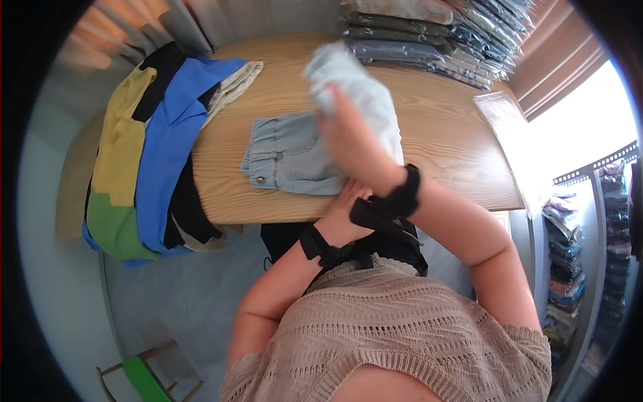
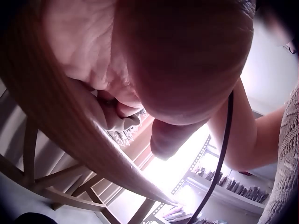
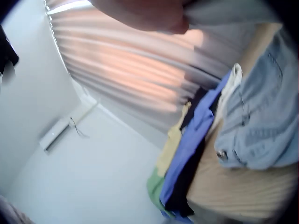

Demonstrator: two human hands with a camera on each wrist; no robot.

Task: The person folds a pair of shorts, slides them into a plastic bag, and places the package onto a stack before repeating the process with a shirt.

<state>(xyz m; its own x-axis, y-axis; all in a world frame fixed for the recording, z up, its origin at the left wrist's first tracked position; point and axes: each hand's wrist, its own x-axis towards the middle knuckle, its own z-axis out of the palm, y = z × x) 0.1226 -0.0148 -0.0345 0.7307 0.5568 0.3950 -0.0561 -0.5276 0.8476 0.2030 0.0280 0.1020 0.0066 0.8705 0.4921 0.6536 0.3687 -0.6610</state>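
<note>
Light blue denim trousers (image 1: pixel 288 151) lie folded on the wooden table, their waistband with a metal button to the left. In the head view my right hand (image 1: pixel 358 144), blurred, grips a raised part of the denim (image 1: pixel 358 87) above the far side. My left hand (image 1: pixel 341 218) rests at the table's near edge, its fingers against the near edge of the trousers, close below the right forearm. The left wrist view shows that palm (image 2: pixel 173 56) large, its fingertips partly hidden. At the top of the right wrist view, the right hand (image 3: pixel 145 14) holds cloth; the trousers (image 3: pixel 261 121) lie beside it.
Yellow, green, blue and black garments (image 1: pixel 164 144) drape over the table's left end. Plastic-wrapped clothes (image 1: pixel 429 37) are stacked at the back right, and a clear plastic sheet (image 1: pixel 506 134) hangs over the right edge. Shelves (image 1: pixel 566 268) stand at right, a green-seated chair (image 1: pixel 147 378) at lower left.
</note>
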